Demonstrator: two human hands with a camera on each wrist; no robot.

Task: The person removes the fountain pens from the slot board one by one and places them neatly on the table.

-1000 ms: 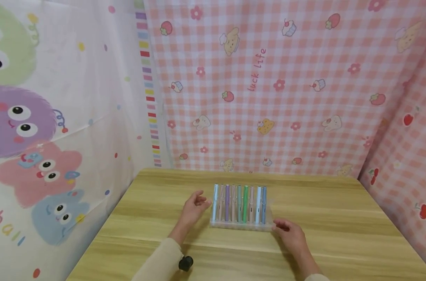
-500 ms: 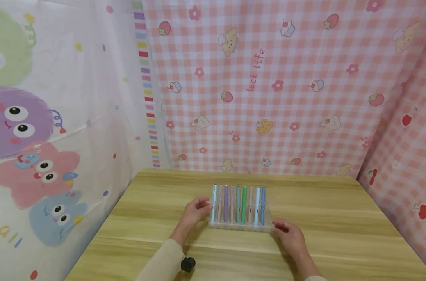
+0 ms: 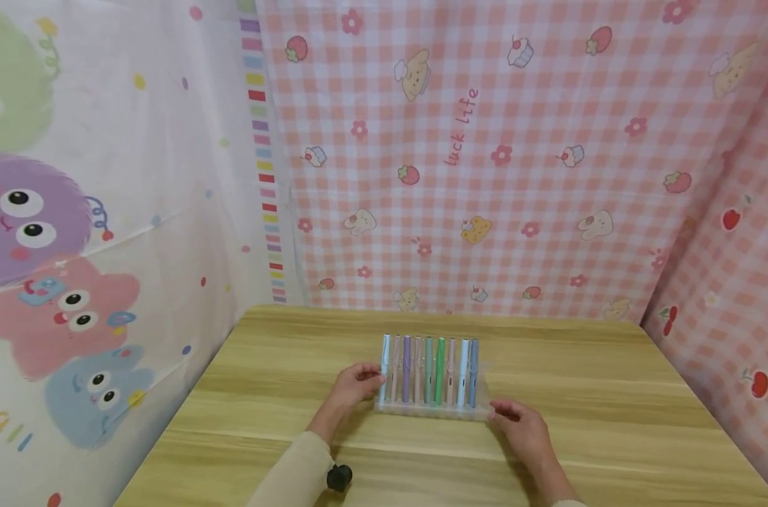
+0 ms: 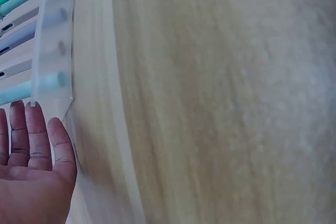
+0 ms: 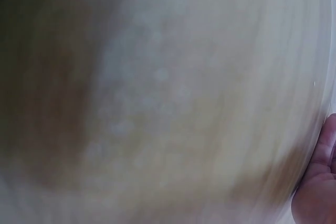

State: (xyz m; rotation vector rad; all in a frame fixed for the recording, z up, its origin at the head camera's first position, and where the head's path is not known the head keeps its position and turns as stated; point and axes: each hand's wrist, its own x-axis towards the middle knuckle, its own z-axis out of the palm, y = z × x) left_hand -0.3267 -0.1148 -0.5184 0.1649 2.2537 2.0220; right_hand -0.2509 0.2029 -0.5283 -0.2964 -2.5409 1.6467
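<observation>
A clear pen rack (image 3: 431,409) holds a row of several capped pens, among them a purple pen (image 3: 406,370), a green pen (image 3: 440,372) and a dark blue pen (image 3: 474,373). At the rack's left end is my left hand (image 3: 352,389), its fingertips by the light blue pen (image 3: 384,366). In the left wrist view the fingers (image 4: 39,135) are nearly straight, tips right at the rack's edge beside a pale turquoise pen (image 4: 37,87). My right hand (image 3: 523,426) has its fingertips at the rack's lower right corner, fingers loosely bent; the right wrist view shows only part of it.
The rack stands on a wood-grain table (image 3: 282,352). A pink checked cloth (image 3: 472,190) hangs behind the table, and a white cartoon-printed cloth (image 3: 187,162) hangs on the left. A small black device (image 3: 339,478) is at the left sleeve.
My left hand has moved in to the right and slightly down, from beside the rack to its left end. My right hand stays at the right corner. The view has shifted slightly.
</observation>
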